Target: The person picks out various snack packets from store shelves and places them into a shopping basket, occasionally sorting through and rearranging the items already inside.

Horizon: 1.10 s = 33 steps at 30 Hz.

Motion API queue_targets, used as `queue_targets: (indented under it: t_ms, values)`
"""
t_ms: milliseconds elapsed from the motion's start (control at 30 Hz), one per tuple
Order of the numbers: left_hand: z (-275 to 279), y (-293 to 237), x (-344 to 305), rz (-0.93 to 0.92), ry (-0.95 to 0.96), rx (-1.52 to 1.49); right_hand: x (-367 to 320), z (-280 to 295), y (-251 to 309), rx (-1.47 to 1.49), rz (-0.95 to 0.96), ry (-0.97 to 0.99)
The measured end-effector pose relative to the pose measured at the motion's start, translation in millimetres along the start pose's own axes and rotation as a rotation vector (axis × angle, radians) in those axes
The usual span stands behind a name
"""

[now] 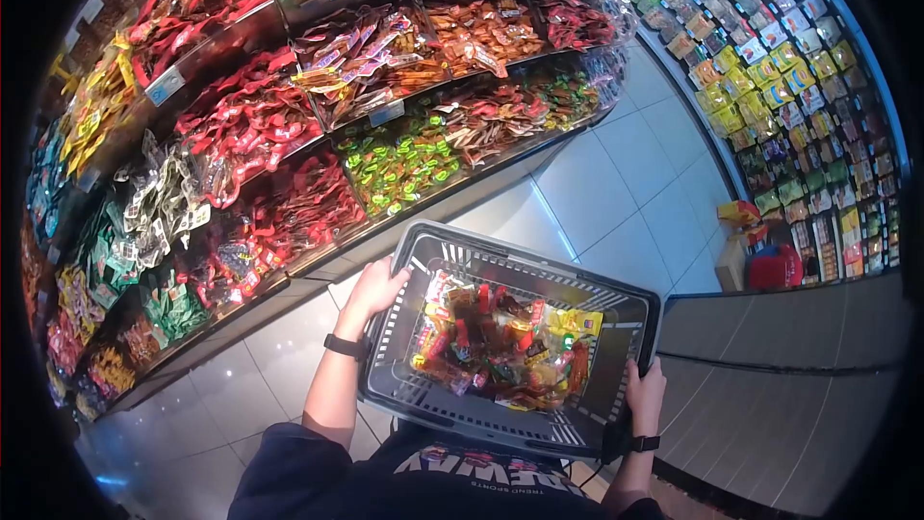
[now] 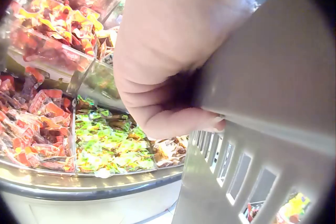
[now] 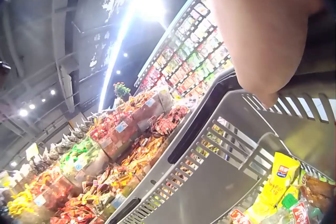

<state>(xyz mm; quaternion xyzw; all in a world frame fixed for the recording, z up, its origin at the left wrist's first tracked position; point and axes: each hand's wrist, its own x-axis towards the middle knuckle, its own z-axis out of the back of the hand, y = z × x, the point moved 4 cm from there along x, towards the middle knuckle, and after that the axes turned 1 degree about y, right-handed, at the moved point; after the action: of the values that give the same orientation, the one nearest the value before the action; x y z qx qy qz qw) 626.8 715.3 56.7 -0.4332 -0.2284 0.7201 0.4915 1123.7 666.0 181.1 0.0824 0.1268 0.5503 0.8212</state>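
A grey plastic shopping basket (image 1: 616, 327) with slotted walls is held in front of the body. Small wrapped snack packets (image 1: 496, 351) in red, brown and yellow lie over its bottom. My left hand (image 1: 373, 289) grips the rim at the left end; in the left wrist view the thumb (image 2: 184, 121) bends over the basket's edge. At the opposite end, my right hand (image 1: 647, 393) holds the rim, its fingers partly hidden by the wall. The right wrist view shows a yellow packet (image 3: 274, 187) inside the basket, below that hand.
Tiered bins of wrapped snacks (image 1: 404, 169) curve along the left and front, close to the basket's far left corner. Tiled floor (image 1: 616, 193) runs between them and a wall shelf of packets (image 1: 780, 87). A red object (image 1: 775, 268) and a cardboard box (image 1: 731, 265) stand at right.
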Motion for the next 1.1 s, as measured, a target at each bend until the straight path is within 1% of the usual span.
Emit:
queue_targets:
  t_ms: [33,133,200,267,333,367,400,433,467,500,533,567,600,633,667,700,733,767,800,833,867,933,1000,1033,1100]
  values:
    - [3,-5,2,0.009,-0.005,-0.005,13,0,8,0.008,0.053,-0.013]
    - [0,-4,4,0.128,-0.067,-0.036,58,-3,30,0.005,0.092,0.045]
    - [-4,-5,-1,0.121,-0.171,-0.118,97,-15,45,-0.001,0.152,0.079]
    - [-20,6,-1,0.158,-0.244,-0.149,141,-31,52,0.000,0.227,0.119]
    - [-44,20,-11,0.211,-0.345,-0.184,193,-54,60,0.007,0.375,0.189]
    - [-59,24,-14,0.224,-0.433,-0.225,218,-62,64,0.001,0.458,0.185]
    - [-74,25,-11,0.233,-0.514,-0.259,246,-70,68,0.013,0.498,0.194]
    - [-85,16,-14,0.290,-0.568,-0.283,266,-75,68,0.051,0.534,0.211]
    - [-92,8,-14,0.318,-0.575,-0.272,280,-80,70,0.086,0.559,0.232]
    - [-96,-2,-16,0.340,-0.596,-0.189,294,-83,74,0.056,0.561,0.283]
    - [-99,-13,-15,0.351,-0.621,-0.112,303,-86,73,0.047,0.568,0.309]
    - [-98,-29,-16,0.374,-0.557,-0.051,311,-88,77,0.032,0.608,0.236]
    - [-100,-32,-15,0.377,-0.565,-0.041,316,-89,81,0.026,0.641,0.159]
    - [-98,-33,-13,0.360,-0.575,-0.013,320,-90,84,0.049,0.619,0.223]
    - [-95,-32,-11,0.344,-0.583,0.013,324,-93,87,0.062,0.616,0.228]
    - [-91,-30,-8,0.286,-0.624,0.074,328,-98,88,0.061,0.607,0.238]
    - [-86,-23,-2,0.260,-0.594,0.075,333,-108,87,0.052,0.595,0.252]
    - [-82,-30,3,0.339,-0.564,0.063,339,-117,89,0.080,0.668,0.190]
    - [-81,-25,7,0.254,-0.666,0.168,343,-128,87,0.087,0.728,0.151]
    - [-81,-20,14,0.173,-0.682,0.138,340,-131,90,0.098,0.746,0.079]
    - [-79,-13,20,0.272,-0.617,0.079,346,-134,95,0.061,0.769,0.121]
    - [-79,-11,30,0.171,-0.638,0.107,358,-141,103,0.034,0.754,0.170]
    - [-82,-22,36,0.151,-0.640,0.140,367,-144,109,0.059,0.750,0.193]
    - [-79,-13,32,0.152,-0.649,0.131,360,-142,117,0.099,0.753,0.208]
    - [-85,-7,37,0.141,-0.695,0.109,369,-147,132,0.050,0.758,0.228]
